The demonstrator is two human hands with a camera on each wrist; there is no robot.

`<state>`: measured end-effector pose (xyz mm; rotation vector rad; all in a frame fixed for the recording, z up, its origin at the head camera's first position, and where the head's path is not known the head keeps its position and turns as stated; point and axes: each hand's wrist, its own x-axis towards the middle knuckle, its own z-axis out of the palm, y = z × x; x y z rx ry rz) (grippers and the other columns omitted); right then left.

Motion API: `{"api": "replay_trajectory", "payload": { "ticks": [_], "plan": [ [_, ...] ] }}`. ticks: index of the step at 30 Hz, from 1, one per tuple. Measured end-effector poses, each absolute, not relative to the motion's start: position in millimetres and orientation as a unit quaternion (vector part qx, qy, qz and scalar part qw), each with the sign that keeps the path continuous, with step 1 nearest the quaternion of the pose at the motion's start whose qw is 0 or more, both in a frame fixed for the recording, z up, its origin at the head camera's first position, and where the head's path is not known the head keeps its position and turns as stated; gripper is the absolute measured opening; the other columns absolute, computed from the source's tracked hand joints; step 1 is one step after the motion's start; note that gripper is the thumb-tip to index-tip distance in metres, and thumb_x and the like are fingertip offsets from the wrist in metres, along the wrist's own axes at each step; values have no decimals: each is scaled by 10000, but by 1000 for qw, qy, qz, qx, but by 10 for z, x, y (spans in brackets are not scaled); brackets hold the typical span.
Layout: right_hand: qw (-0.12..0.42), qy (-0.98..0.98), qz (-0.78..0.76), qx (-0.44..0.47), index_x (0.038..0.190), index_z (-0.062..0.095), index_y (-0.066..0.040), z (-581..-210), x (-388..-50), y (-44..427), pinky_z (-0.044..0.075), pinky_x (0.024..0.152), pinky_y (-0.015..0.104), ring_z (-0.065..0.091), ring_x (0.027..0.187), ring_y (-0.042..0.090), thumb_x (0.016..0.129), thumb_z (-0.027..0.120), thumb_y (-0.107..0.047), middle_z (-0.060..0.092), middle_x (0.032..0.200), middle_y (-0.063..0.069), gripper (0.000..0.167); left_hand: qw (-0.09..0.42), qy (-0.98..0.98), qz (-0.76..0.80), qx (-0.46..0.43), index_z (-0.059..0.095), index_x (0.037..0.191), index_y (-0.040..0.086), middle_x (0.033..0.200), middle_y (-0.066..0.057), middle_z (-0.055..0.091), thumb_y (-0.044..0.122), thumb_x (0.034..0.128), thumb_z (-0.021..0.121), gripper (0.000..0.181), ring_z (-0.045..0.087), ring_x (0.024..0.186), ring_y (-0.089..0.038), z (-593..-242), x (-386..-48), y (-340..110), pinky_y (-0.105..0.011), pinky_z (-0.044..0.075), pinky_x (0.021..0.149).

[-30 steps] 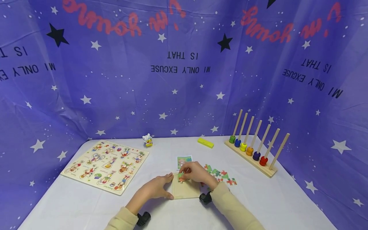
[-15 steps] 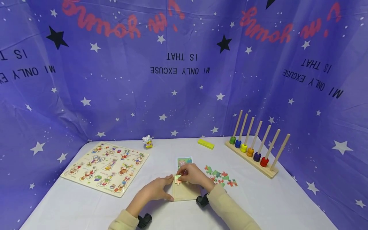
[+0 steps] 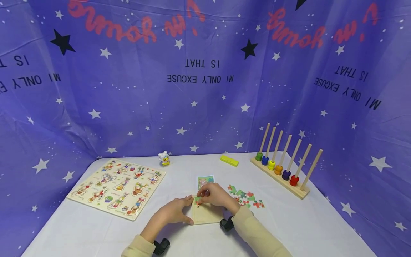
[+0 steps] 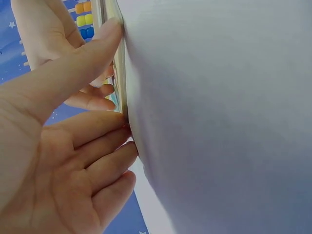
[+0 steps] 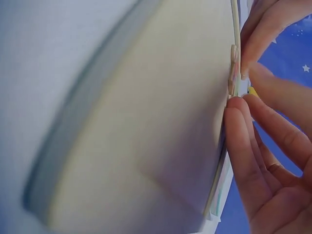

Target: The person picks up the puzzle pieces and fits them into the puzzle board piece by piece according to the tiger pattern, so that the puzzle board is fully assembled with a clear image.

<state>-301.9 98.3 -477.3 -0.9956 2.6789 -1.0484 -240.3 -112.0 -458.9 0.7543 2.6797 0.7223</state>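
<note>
A shallow square wooden puzzle tray (image 3: 208,215) lies on the white tablecloth in the head view. My left hand (image 3: 173,210) rests at its left side, thumb at the near corner and extended fingers by the far corner. In the left wrist view, the thumb touches the tray's edge. My right hand (image 3: 214,194) pinches a small green and red jigsaw piece (image 3: 197,202) at the tray's far left corner. Seen from the right wrist, the jigsaw piece (image 5: 232,70) stands on the tray against its rim, under the fingertips. A printed picture card (image 3: 206,180) lies just beyond, partly hidden by that hand.
Several loose jigsaw pieces (image 3: 247,197) lie right of the tray. Farther right stands a wooden peg rack (image 3: 280,175) with coloured beads. A peg puzzle board (image 3: 118,187) is at the left. Toward the back are a small toy figure (image 3: 164,158) and a yellow block (image 3: 229,161).
My right hand has moved slightly left with the jigsaw piece, into the far left corner. The piece looked pale half a second ago; its green and red print shows now. My left hand stays put.
</note>
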Motion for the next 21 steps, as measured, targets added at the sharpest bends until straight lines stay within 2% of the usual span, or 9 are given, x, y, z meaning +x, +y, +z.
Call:
{"api": "replay_trajectory", "payload": {
  "ticks": [4, 7, 21],
  "plan": [
    [68, 873, -356, -327, 958, 723, -54, -4753, -3000, 983, 519, 613, 185, 588, 666, 25, 751, 825, -73, 690, 855, 8, 232, 129, 923, 251, 262, 473, 1383, -47, 1476, -188, 405, 339, 723, 829, 844, 409, 1312, -416, -4592, -2399, -1123, -536, 349, 1074],
    [69, 871, -355, -332, 952, 718, -38, -4756, -2995, 975, 526, 611, 181, 593, 659, 23, 745, 816, -22, 697, 863, 26, 230, 128, 922, 252, 263, 474, 1382, -49, 1474, -188, 407, 337, 722, 829, 842, 408, 1312, -417, -4591, -2397, -1124, -536, 347, 1075],
    [55, 883, -333, -326, 901, 734, -68, -4781, -3034, 941, 512, 591, 161, 563, 636, -11, 763, 804, -28, 673, 782, -46, 160, 130, 922, 258, 259, 470, 1383, -47, 1478, -187, 399, 336, 715, 831, 851, 401, 1317, -420, -4594, -2400, -1132, -542, 332, 1082]
  ]
}}
